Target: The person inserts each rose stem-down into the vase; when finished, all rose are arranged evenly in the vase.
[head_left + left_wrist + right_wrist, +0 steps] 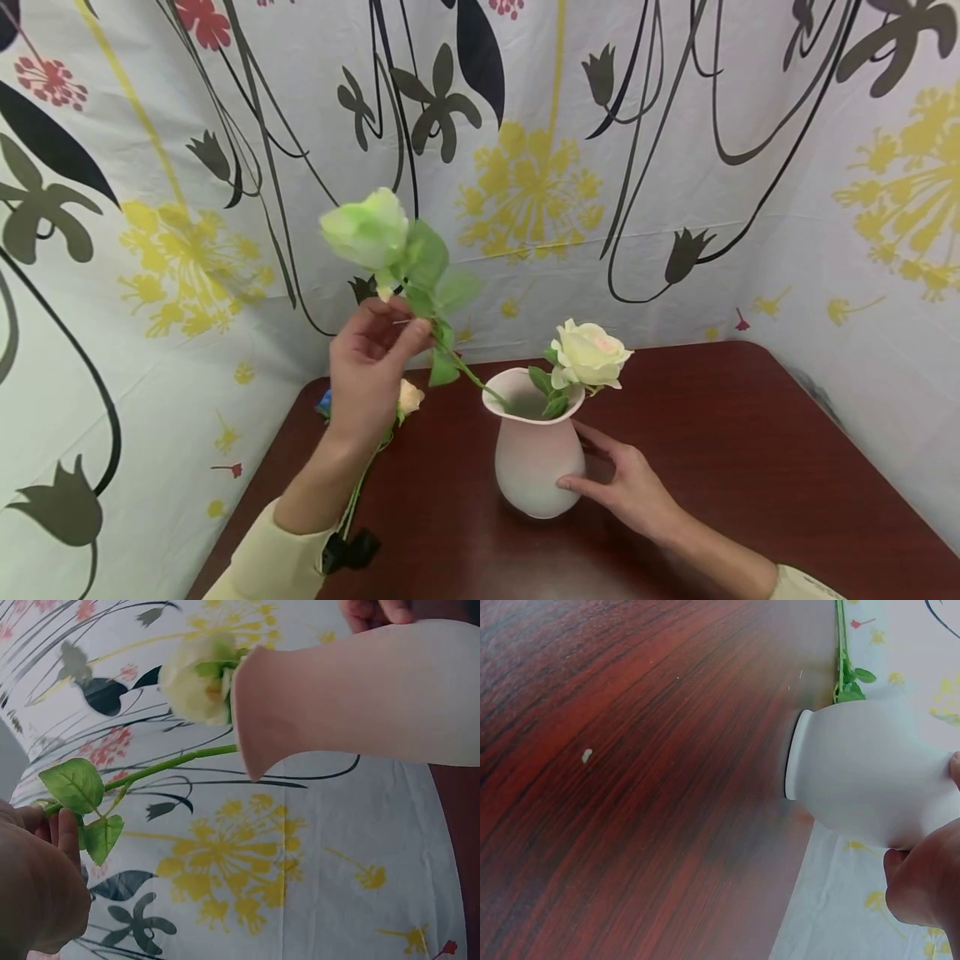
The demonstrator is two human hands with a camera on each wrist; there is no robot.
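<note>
My left hand (371, 367) pinches the stem of a pale green-white rose (367, 229) just below its bloom. The rose leans to the left, and the lower end of its stem passes inside the rim of a white vase (540, 467). A cream rose (591, 354) stands in the vase, its bloom leaning over the right side. Around the vase's right side, my right hand (633, 492) grips with the thumb in front and the fingers behind, partly hidden. In the right wrist view, the vase's base (799, 754) rests on the table.
On the dark red-brown table (697, 417), several flowers lie left of the vase, among them a peach bloom (409, 398) and a blue bloom (324, 403), partly behind my left arm. A black bow-like thing (351, 550) lies by my left sleeve. Flower-patterned cloth (525, 292) hangs behind.
</note>
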